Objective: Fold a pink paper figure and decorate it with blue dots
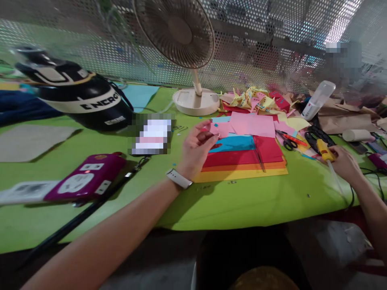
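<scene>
My left hand point(196, 149), with a white band point(179, 178) at the wrist, hovers at the left side of a stack of coloured paper. Its thumb and index finger are apart, and I see nothing gripped between them. Pink paper point(254, 124) and a cut blue sheet point(236, 143) lie over red point(236, 158), orange and yellow sheets. Tweezers point(259, 155) rest across the stack. At the right, my right hand point(347, 163) is closed around a yellow hot glue gun point(324, 150), from which a translucent glue stick point(335, 177) sticks out towards me.
Scissors point(287, 141) lie right of the stack, paper scraps point(256, 98) behind it. A fan point(196, 100) and a clear bottle point(319, 100) stand farther back. Left are a large black bottle point(81, 96), a lit phone point(153, 136) and a purple card holder point(87, 177) with a black strap.
</scene>
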A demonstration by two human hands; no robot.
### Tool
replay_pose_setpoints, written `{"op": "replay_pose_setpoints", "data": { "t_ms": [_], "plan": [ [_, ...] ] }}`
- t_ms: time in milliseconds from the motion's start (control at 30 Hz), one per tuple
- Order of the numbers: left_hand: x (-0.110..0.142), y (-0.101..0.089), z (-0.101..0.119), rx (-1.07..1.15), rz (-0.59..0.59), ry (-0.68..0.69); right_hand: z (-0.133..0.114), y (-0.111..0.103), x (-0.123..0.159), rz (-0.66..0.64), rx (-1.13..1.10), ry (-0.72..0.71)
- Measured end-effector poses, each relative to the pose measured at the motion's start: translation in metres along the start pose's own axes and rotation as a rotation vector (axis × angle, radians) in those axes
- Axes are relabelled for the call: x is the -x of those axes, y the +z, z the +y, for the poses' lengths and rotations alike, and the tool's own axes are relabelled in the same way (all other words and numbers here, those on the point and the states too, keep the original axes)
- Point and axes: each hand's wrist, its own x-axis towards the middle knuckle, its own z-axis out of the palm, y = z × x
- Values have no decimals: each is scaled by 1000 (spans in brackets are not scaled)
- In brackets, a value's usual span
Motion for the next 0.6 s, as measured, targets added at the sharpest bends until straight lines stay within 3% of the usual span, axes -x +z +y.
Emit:
{"op": "replay_pose_setpoints", "data": {
  "t_ms": [167, 300, 400, 500, 600],
  "plan": [
    [-2, 1, -3, 29, 20, -4, 34, 3, 4, -133, -33, 216],
    [-2, 0, -4, 35, 6, -9, 55, 6, -3, -171, -106, 154],
    [-3, 1, -4, 60, 15, -21, 69, -2, -9, -319, -108, 110],
    [-3, 1, -4, 73, 14, -42, 56, -17, -13, -296, 52, 47],
    [-3, 1, -4, 60, 3, -62, 4, -19, -13, -30, 116, -144]
  ]
}}
